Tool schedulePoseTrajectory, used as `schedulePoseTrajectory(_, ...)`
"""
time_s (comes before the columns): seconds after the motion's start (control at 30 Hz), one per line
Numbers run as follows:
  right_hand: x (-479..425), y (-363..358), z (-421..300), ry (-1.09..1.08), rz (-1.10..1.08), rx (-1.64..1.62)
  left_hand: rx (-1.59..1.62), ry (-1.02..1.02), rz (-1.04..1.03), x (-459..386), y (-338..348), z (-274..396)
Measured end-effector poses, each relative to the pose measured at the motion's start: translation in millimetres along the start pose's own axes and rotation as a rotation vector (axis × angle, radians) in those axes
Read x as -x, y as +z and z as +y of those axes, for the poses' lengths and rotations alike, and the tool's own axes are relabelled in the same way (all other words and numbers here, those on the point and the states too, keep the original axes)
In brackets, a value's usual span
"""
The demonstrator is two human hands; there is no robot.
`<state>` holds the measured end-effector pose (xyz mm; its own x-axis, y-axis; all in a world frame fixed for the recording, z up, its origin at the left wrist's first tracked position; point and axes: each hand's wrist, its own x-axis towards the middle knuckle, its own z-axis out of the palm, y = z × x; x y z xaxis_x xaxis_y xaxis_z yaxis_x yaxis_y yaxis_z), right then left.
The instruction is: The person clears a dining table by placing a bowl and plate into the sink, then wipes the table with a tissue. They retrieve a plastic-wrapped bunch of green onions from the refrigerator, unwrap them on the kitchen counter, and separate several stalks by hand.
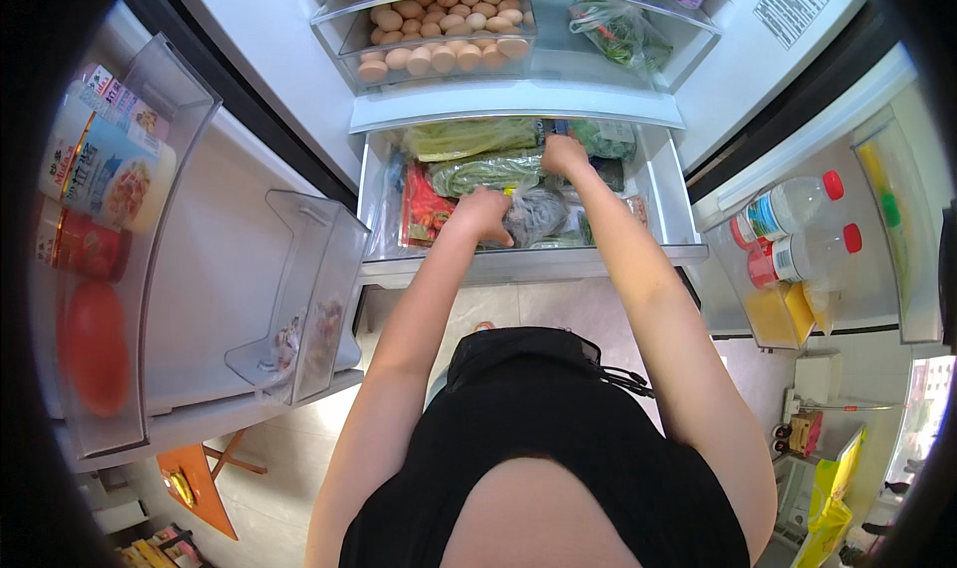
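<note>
Both my hands reach into a pulled-out refrigerator drawer [523, 252] packed with bagged food. My left hand [481, 213] has its thumb and fingers apart, at the left side of a knotted plastic bag with dark contents [537, 213]. A red packet [426, 205] lies under and left of that hand. Farther back, my right hand [564, 155] has curled fingers at the right end of a clear bag of green vegetables [486, 172]. Its fingertips are hidden, so a grip cannot be confirmed. Behind lies another bag of pale green vegetables [472, 139], with a green bag [604, 139] to the right.
Above sits a clear drawer [516, 7] holding several eggs [448, 37] and a bag of greens [620, 34]. Both doors stand open: jars [112, 164] fill the left door's rack, and red-capped bottles [796, 258] the right one's. An orange folding table [198, 486] is at lower left.
</note>
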<state>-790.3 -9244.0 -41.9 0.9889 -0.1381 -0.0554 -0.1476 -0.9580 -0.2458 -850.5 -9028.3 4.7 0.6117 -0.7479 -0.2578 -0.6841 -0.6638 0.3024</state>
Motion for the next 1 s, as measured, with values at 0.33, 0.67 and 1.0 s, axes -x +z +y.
schedulePoseTrajectory(0.33,-42,-5,-16,0.124,-0.157,-0.847,1.39,-0.268,0.521,-19,4,-3)
schedulePoseTrajectory(0.67,-1,-52,-37,0.109,-0.525,-1.119,2.521,-0.625,0.73,-48,7,-38)
schedulePoseTrajectory(1.0,143,-92,-66,-0.646,0.077,-0.519,2.69,-0.47,0.429,-8,-16,-9)
